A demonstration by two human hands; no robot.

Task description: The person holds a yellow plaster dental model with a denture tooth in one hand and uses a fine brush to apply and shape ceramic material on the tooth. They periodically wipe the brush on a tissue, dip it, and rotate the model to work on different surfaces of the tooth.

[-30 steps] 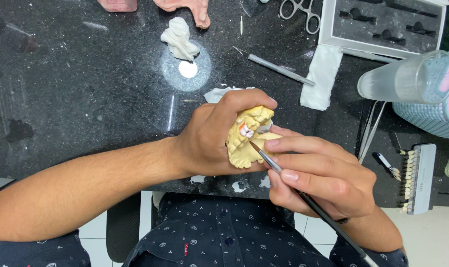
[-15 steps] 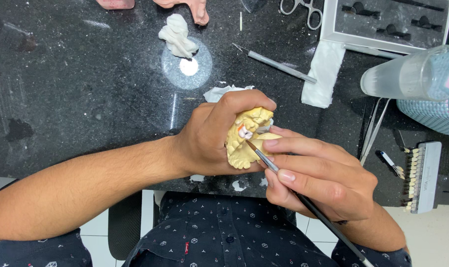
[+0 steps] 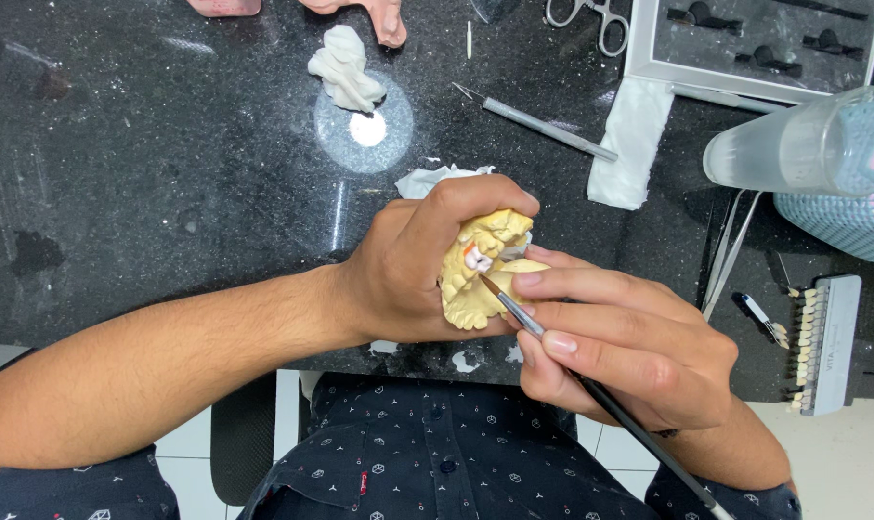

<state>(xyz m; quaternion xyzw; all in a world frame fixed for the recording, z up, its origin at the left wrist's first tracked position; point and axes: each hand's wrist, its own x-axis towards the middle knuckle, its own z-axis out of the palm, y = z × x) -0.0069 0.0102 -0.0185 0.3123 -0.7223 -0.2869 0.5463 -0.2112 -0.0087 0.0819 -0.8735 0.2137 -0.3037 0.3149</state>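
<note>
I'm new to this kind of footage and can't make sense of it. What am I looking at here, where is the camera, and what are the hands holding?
The camera sits on a person's head and looks down at their own two bare hands over a dark speckled worktop. The left hand grips a yellow dental cast, a plaster model of teeth, with one white tooth showing. The right hand holds a thin brush like a pen, its tip at that tooth. On the worktop lie a lump of white putty, a slim metal tool, a folded white tissue, scissors, a grey tray, a clear plastic cup on its side and a tooth shade guide.
</note>
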